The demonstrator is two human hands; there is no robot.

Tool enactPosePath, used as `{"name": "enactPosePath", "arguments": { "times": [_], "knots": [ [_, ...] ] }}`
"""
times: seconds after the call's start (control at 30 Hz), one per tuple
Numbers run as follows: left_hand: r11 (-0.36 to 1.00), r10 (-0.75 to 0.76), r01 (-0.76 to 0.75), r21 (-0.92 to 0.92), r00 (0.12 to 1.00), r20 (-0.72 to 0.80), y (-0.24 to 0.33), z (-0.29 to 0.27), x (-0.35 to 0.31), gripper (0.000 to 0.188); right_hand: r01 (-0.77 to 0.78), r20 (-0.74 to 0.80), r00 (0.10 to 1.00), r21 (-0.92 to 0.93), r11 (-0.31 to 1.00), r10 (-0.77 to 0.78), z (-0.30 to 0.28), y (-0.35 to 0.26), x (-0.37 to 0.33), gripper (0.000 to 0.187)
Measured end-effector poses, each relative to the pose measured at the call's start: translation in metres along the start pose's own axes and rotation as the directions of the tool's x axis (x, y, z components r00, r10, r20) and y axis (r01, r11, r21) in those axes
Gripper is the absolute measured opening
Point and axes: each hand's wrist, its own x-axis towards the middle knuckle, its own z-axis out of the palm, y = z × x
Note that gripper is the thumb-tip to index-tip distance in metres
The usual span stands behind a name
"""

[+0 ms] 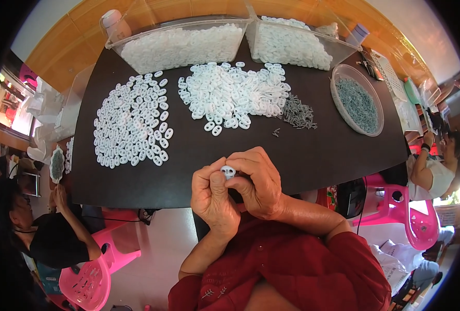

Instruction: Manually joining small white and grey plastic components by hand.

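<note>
Between the fingertips of both hands, close to the table's near edge, is a small white oval plastic piece point(228, 171) with two holes. My left hand point(214, 199) pinches it from the left, thumb upright against it. My right hand point(258, 181) closes on it from the right, fingers curled over the top. Whether a screw sits in the piece is hidden by the fingers. Beyond the hands lies a heap of similar white pieces point(230, 93), with a small pile of grey screws point(298, 112) at its right side.
White pieces lie spread in a single layer point(129, 122) on the left of the dark table point(188, 181). Two clear bins point(181, 46) of white pieces stand at the back. A round tub point(339, 101) of screws is at the right. Other people sit at both sides on pink chairs point(105, 269).
</note>
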Motion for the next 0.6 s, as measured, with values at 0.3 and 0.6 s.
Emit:
{"name": "enactPosePath", "arguments": {
  "times": [0.3, 0.6],
  "knots": [
    [0.971, 0.223, -0.224, 0.089, 0.975, 0.013, -0.0086, 0.0047, -0.0041, 0.023, 0.033, -0.016, 0.999, 0.001, 0.999, -0.032, 0.0016, -0.0003, -0.0036, 0.023],
    [0.879, 0.385, -0.390, 0.275, 0.920, 0.074, -0.0106, 0.0035, -0.0013, 0.024, 0.069, -0.032, 0.997, -0.002, 0.998, -0.069, 0.0061, 0.0007, -0.0045, 0.023]
  ]
}}
